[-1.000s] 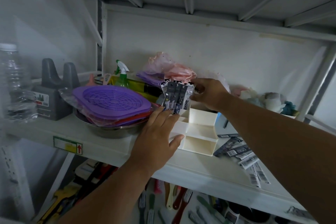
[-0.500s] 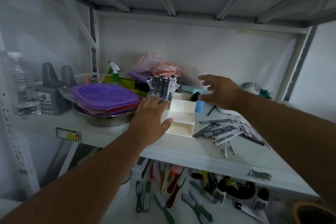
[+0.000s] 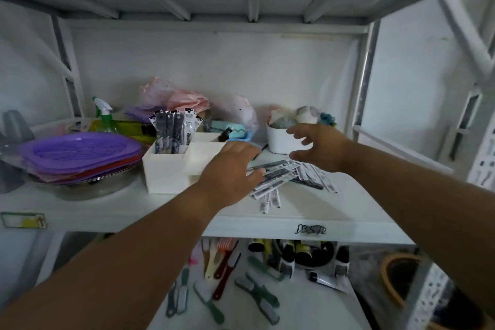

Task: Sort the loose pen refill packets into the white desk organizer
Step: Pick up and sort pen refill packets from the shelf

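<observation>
White organizer (image 3: 171, 169) sits on the shelf (image 3: 321, 211), several packets (image 3: 174, 128) upright in its back-left compartment. Loose packets (image 3: 284, 177) lie just to its right. Your left hand (image 3: 227, 171) reaches over them, fingers relaxed, empty; your right hand (image 3: 318, 147) hovers spread, empty.
</observation>
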